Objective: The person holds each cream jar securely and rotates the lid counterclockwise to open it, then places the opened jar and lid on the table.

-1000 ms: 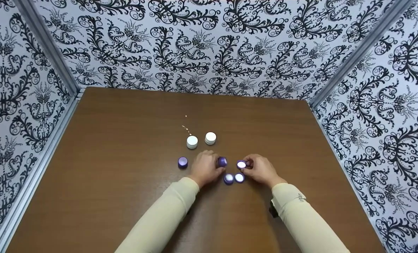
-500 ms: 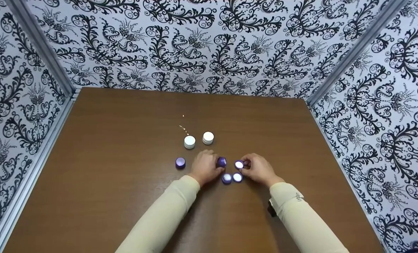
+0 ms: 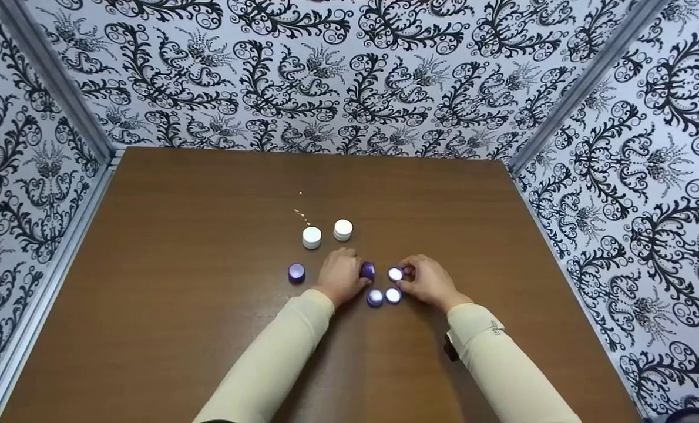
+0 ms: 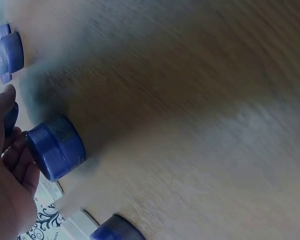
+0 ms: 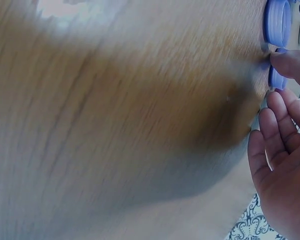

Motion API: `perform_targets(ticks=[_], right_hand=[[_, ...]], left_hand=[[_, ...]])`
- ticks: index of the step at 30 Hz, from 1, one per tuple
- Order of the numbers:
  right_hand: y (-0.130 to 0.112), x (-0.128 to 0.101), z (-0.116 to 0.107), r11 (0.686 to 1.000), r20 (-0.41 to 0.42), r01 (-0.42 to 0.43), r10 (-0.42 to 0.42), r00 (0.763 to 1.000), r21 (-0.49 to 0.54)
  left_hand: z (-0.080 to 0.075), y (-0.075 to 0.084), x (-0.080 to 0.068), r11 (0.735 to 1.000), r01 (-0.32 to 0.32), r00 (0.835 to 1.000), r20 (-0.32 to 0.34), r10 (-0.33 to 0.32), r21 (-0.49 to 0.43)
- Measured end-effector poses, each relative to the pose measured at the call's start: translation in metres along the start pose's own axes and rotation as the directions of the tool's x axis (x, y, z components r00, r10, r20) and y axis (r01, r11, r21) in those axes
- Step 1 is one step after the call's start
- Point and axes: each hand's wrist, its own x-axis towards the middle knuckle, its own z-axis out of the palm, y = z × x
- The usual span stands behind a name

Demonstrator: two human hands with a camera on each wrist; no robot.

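Observation:
In the head view my left hand (image 3: pixel 340 276) grips a small purple jar (image 3: pixel 368 271) tilted on its side, its pale end facing right. The left wrist view shows this jar (image 4: pixel 55 147) at the fingertips, with a label on it. My right hand (image 3: pixel 429 282) pinches a low, round purple piece (image 3: pixel 395 274) with a bright white face, like a jar lid, between thumb and fingertips. Two more white-faced purple pieces sit side by side between the hands: a taller one (image 3: pixel 375 298) at left and a low one (image 3: pixel 393 295) close by my right thumb.
A purple jar (image 3: pixel 296 272) stands alone left of my left hand. Farther back stand two white jars (image 3: pixel 312 237) (image 3: pixel 343 230). Small pale specks trail behind them on the brown table (image 3: pixel 208 205). Patterned walls (image 3: pixel 302 70) rise at the back and sides.
The head view shifts slightly, so the things on the table drift left in it. The jar in my left hand has turned a little farther onto its side; both grips stay the same.

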Motion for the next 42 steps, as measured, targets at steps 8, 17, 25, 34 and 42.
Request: perform_targets(ticks=[8,17,25,34,42], right_hand=[[0.0,0.0,0.0,1.0,0.0,-0.009,0.009,1.0,0.016],[0.002,0.001,0.0,1.0,-0.006,0.0,0.0,1.0,0.021],[0.001,0.0,0.0,0.998,-0.02,0.064,-0.063,0.998,0.013],[0.003,0.001,0.001,0.998,-0.026,0.064,-0.064,0.998,0.019],[0.003,0.001,0.002,0.998,-0.026,0.063,-0.063,0.998,0.013]], left_hand=[[0.001,0.002,0.002,1.0,0.007,0.999,0.041,-0.008,0.029],[0.002,0.0,0.003,0.995,-0.015,0.998,0.063,0.009,0.095],[0.007,-0.002,0.005,0.995,-0.041,0.998,0.053,0.036,0.096],[0.008,-0.004,0.009,0.988,-0.054,0.993,0.114,0.038,0.141],[0.015,-0.008,0.008,0.988,-0.056,0.99,0.136,0.037,0.141]])
